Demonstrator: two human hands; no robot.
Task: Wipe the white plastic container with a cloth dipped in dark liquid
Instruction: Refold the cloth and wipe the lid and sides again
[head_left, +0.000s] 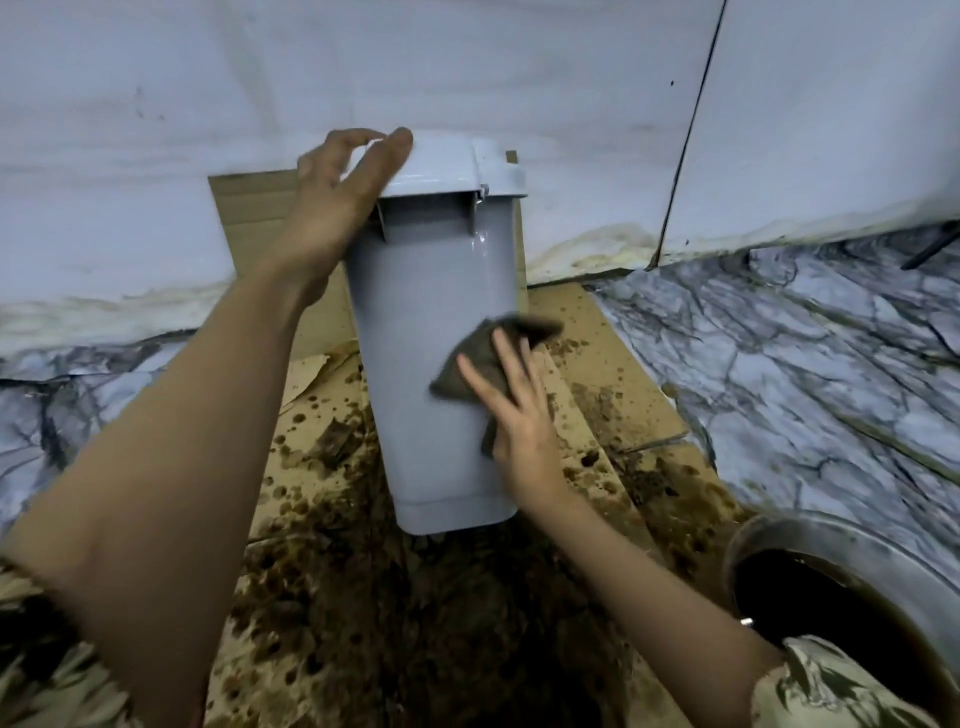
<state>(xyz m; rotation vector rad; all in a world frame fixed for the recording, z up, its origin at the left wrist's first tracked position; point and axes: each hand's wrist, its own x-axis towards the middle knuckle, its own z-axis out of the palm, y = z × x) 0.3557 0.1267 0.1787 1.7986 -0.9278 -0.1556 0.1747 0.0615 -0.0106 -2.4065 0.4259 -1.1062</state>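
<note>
Up front, the right hand lies flat with its fingers straight and spread, pressing a dark grey-brown cloth against the front wall of the white plastic container, low on its right side. The left hand reaches to the container's top, its thumb and fingers curled over the near left edge of the lid, gripping it there. The container is a tall, narrow bin that tapers toward its base and stands tilted, with the lid end leaning away from the person; whether its base touches the ground cannot be told. Under it lies a sheet of brown cardboard, heavily spotted with dark brown splashes, and another piece of cardboard stands behind the bin against the white wall. At the lower right, near the right forearm, sits a metal bowl holding dark liquid. Marble-patterned floor shows on either side of the cardboard. Patterned sleeves cover both upper arms at the frame's bottom corners.
</note>
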